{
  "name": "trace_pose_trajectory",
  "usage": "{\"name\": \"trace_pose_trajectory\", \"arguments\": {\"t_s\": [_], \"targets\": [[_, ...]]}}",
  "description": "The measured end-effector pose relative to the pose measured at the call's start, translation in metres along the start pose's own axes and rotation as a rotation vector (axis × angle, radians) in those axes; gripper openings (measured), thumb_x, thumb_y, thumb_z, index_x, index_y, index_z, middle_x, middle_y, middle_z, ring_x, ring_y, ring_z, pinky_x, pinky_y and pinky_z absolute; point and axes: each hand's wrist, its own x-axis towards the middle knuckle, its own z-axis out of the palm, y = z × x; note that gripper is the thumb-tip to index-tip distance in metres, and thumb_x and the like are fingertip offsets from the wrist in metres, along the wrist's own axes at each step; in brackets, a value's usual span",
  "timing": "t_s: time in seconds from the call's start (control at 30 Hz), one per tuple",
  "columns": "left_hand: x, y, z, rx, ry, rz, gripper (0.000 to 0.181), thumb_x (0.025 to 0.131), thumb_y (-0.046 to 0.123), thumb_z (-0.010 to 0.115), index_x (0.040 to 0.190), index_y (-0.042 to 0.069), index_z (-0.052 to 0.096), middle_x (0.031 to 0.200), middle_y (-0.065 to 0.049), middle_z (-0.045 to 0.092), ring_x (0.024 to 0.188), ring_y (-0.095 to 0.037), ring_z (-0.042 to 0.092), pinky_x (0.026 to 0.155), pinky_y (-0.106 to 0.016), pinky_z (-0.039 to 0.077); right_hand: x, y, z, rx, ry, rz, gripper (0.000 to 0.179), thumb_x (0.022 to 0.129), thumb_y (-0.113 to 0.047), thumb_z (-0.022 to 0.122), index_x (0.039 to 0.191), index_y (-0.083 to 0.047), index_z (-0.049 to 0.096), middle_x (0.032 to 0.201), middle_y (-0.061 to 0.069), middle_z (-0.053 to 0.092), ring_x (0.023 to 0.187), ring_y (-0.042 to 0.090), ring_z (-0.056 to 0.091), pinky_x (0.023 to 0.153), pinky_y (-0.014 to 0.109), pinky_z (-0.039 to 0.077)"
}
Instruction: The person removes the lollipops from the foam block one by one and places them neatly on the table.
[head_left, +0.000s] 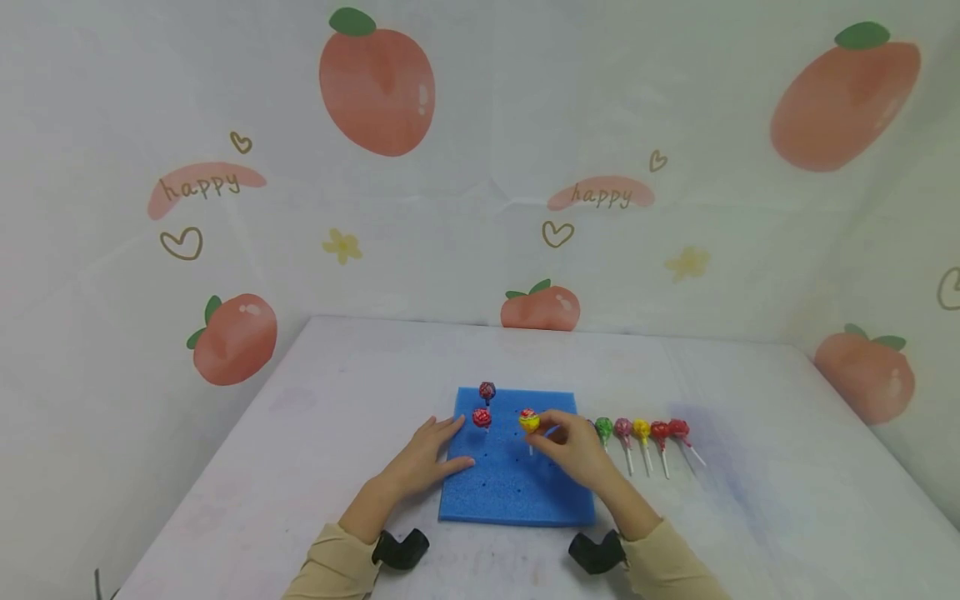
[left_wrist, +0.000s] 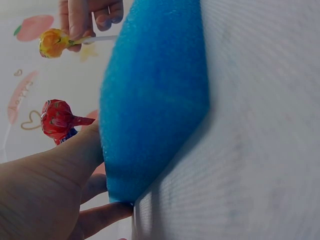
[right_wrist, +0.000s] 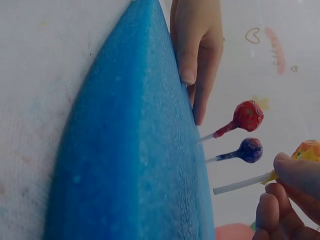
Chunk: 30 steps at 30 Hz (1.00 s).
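Note:
A blue foam block (head_left: 517,500) lies flat on the table. My left hand (head_left: 423,457) rests on its left edge, fingers extended and thumb on the top face. Over the block's right half, my right hand (head_left: 577,450) pinches a yellow-wrapped lollipop (head_left: 529,423) just below its candy. The white stick points down, and in the right wrist view its tip (right_wrist: 217,191) shows apart from the foam. A red lollipop (right_wrist: 248,116) and a dark purple-blue lollipop (right_wrist: 250,150) stand upright in the foam near my left hand.
To the right of the foam several lollipops lie in a row, among them a green one (head_left: 603,428), a pink one (head_left: 623,427) and a red one (head_left: 678,428). My right hand partly hides the row's left end. Small holes dot the foam. A printed cloth hangs behind the table.

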Motion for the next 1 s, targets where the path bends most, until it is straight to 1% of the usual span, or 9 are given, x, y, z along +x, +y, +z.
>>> {"name": "trace_pose_trajectory", "arguments": {"t_s": [0.13,0.27,0.4,0.63,0.8,1.0], "targets": [[0.0,0.0,0.0,0.001,0.004,0.009,0.071,0.086,0.04,0.063,0.142,0.005,0.039,0.145,-0.023,0.039,0.139,-0.047,0.022,0.109,-0.061,0.024,-0.001,0.003,-0.004,0.009,0.006,0.016,0.017,0.085,-0.02,0.068,0.096,-0.007,0.066,0.091,0.008,0.068,0.069,0.01,0.06,0.061,0.015,0.049],[0.0,0.0,0.0,0.003,0.007,0.005,0.071,0.086,0.04,0.063,0.142,0.005,0.039,0.145,-0.023,0.039,0.139,-0.047,0.022,0.109,-0.061,0.025,-0.002,0.006,-0.008,0.013,0.011,0.04,0.015,0.086,-0.019,0.067,0.095,-0.007,0.066,0.09,0.007,0.066,0.069,0.011,0.058,0.062,0.015,0.048],[0.0,0.0,0.001,0.003,0.008,0.006,0.071,0.086,0.04,0.064,0.142,0.004,0.039,0.145,-0.023,0.039,0.139,-0.047,0.023,0.109,-0.062,0.025,-0.003,0.008,-0.012,0.007,0.031,0.064,0.014,0.085,-0.018,0.068,0.095,-0.009,0.067,0.089,0.005,0.066,0.069,0.011,0.058,0.062,0.015,0.048],[0.0,0.0,0.001,-0.004,0.003,-0.001,0.07,0.086,0.04,0.063,0.142,0.005,0.038,0.145,-0.022,0.039,0.14,-0.046,0.021,0.11,-0.061,0.024,-0.007,0.011,-0.017,-0.008,0.059,0.059,0.015,0.084,-0.016,0.068,0.097,-0.007,0.067,0.089,0.007,0.066,0.069,0.011,0.058,0.063,0.014,0.049],[0.0,0.001,0.0,-0.002,0.003,-0.003,0.07,0.086,0.039,0.063,0.142,0.005,0.038,0.146,-0.022,0.039,0.14,-0.046,0.021,0.11,-0.061,0.024,-0.008,0.012,-0.02,-0.006,0.06,0.072,0.015,0.085,-0.017,0.068,0.095,-0.007,0.066,0.088,0.006,0.065,0.068,0.011,0.057,0.062,0.014,0.048],[-0.001,0.002,0.0,-0.004,0.004,-0.003,0.071,0.086,0.04,0.064,0.142,0.005,0.038,0.146,-0.022,0.039,0.14,-0.046,0.021,0.11,-0.062,0.024,-0.008,0.015,-0.022,-0.017,0.069,0.065,0.013,0.085,-0.016,0.068,0.094,-0.007,0.066,0.087,0.006,0.066,0.067,0.011,0.055,0.06,0.016,0.048]]}}
